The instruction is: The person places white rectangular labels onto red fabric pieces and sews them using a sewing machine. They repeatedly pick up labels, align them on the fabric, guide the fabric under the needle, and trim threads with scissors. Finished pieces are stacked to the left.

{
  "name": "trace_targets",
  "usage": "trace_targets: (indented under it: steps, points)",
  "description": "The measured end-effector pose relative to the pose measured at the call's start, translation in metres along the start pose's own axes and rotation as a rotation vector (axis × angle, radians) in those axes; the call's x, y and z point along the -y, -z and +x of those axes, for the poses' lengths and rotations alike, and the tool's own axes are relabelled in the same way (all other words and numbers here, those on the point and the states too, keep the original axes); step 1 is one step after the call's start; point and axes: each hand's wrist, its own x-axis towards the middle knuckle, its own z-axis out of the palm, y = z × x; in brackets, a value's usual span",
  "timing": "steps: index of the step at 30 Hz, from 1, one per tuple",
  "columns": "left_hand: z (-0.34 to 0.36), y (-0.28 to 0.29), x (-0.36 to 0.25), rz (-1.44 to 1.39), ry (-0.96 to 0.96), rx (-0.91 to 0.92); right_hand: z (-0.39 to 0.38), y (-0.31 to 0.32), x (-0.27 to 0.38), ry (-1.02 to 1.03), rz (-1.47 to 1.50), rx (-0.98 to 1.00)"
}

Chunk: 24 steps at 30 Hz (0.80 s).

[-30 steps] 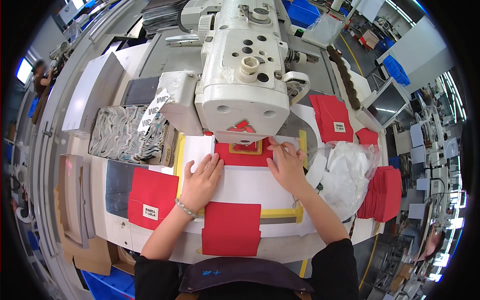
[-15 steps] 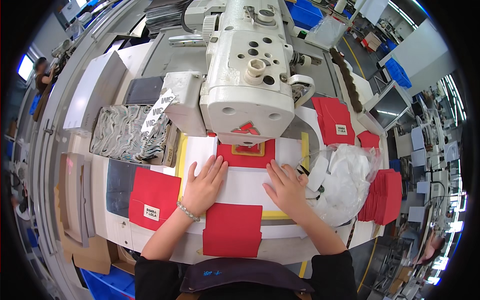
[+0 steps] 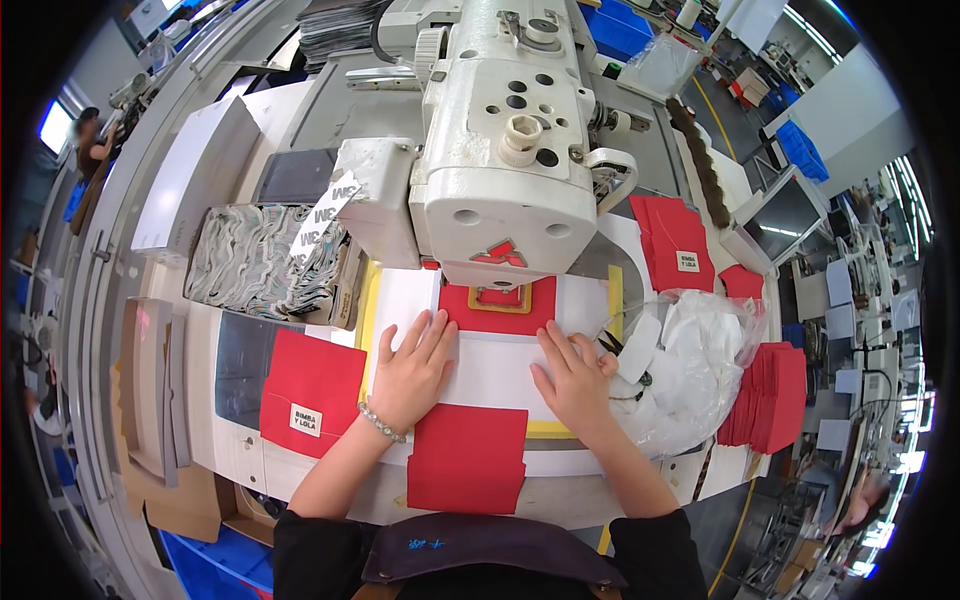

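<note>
A red fabric panel (image 3: pixel 462 316) lies under the head of a white industrial sewing machine (image 3: pixel 510 225), with a yellowish clamp frame (image 3: pixel 531 300) pressed on it. My left hand (image 3: pixel 412 368) is flat, fingers stretched out, its tips at the panel's left edge. At the right edge rest the fingertips of my right hand (image 3: pixel 572 375), also spread; small black-tipped snips (image 3: pixel 609 343) show beside it, and whether the hand touches them I cannot tell. Nearest me, a plain red panel (image 3: pixel 467 460) lies flat. Left of my left forearm is a red panel with a white label (image 3: pixel 312 395).
A clear plastic bag of white pieces (image 3: pixel 690 375) stands right of my right hand. Beyond it are a stack of red panels (image 3: pixel 765 395) and labelled red pieces (image 3: pixel 672 240). A box of folded strips (image 3: pixel 262 262) and an open cardboard box (image 3: pixel 150 390) are at left.
The whole view has shifted slightly. My hands keep their places at the panel's two edges, and the panel stays under the clamp frame.
</note>
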Motion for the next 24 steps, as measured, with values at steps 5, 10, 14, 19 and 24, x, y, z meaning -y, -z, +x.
trace_targets:
  steps: [5, 10, 14, 19, 24]
  points:
    - [-0.002, 0.005, -0.004, -0.076, 0.034, 0.026, 0.000, 0.002, 0.002, -0.028, 0.020, 0.025]
    - [-0.011, 0.018, 0.007, -0.173, -0.007, -0.029, -0.001, 0.001, 0.004, -0.042, 0.047, 0.032]
    - [-0.010, 0.038, 0.057, -0.050, 0.197, -0.290, -0.002, 0.001, 0.003, -0.039, 0.052, 0.019]
    - [-0.020, 0.061, 0.131, -0.006, 0.462, -0.261, -0.002, 0.000, 0.004, -0.052, 0.086, 0.031]
    - [-0.010, 0.061, 0.146, -0.101, 0.459, -0.059, -0.001, -0.001, 0.003, -0.064, 0.113, 0.034]
